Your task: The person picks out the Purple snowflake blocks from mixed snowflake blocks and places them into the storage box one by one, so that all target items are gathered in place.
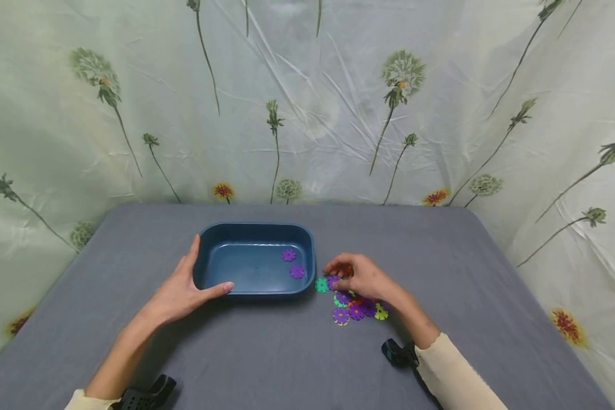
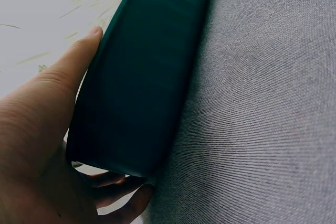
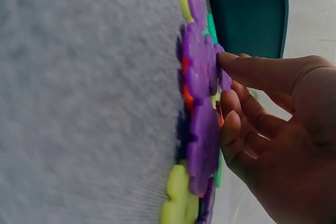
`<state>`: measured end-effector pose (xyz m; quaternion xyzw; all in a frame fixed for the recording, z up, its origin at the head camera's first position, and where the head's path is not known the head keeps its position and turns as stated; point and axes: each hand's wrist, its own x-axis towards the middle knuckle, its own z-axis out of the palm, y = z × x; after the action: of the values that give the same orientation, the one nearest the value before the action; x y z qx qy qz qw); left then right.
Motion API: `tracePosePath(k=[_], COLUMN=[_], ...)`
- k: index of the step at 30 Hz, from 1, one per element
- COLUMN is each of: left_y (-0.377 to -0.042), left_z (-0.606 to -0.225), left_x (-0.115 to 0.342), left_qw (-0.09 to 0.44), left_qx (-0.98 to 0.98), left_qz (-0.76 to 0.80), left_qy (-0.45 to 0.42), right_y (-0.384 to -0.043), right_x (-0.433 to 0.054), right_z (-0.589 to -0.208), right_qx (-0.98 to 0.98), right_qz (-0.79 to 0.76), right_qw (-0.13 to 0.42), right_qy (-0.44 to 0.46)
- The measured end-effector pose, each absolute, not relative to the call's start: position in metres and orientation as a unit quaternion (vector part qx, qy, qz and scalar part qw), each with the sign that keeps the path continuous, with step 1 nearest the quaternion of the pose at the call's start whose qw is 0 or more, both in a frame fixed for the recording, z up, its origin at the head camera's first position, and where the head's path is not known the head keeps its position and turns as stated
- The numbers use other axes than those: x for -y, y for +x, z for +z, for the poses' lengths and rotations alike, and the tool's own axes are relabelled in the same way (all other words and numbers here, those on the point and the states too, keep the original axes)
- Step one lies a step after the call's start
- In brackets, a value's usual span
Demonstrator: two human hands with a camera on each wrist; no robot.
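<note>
Purple, notched, flower-shaped plastic disc (image 3: 226, 80) is pinched between the thumb and fingers of the right hand (image 1: 361, 277), at the top of a loose pile of purple, green, yellow and orange-red discs (image 1: 356, 311). The left hand (image 1: 184, 287) grips the left end of a blue, rectangular plastic tray (image 1: 241, 265). The disc looks light, stiff and smooth; its notched edge should give the surest hold. Two purple discs (image 1: 297, 271) lie inside the tray's right end.

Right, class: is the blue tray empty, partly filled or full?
Partly filled: the blue tray holds two purple discs near its right end; the rest looks bare.
</note>
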<state>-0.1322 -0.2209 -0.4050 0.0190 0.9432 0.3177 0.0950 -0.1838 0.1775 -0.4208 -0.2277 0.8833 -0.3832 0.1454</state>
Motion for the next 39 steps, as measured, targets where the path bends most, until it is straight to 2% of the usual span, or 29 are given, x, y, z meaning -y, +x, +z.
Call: tracePosePath(k=[18,30,39], left_y=[-0.129,-0.132,-0.133], left_z=[-0.405,-0.405,-0.406], left_x=[0.224,0.222,0.22], left_qw=[0.091,0.088,0.085], left_qx=[-0.942,-0.942,-0.943], left_qz=[0.322,0.324,0.321], left_qy=[0.034,0.026,0.016], right_y=[-0.185,-0.19,-0.196], right_x=[-0.181,-0.182,-0.177], right_z=[-0.42,-0.41,-0.405], right_qx=[-0.864,-0.871,-0.871], right_qz=[-0.402,-0.395,-0.432], right_qw=[0.186,0.171,0.116], right_qy=[-0.238,-0.235,-0.201])
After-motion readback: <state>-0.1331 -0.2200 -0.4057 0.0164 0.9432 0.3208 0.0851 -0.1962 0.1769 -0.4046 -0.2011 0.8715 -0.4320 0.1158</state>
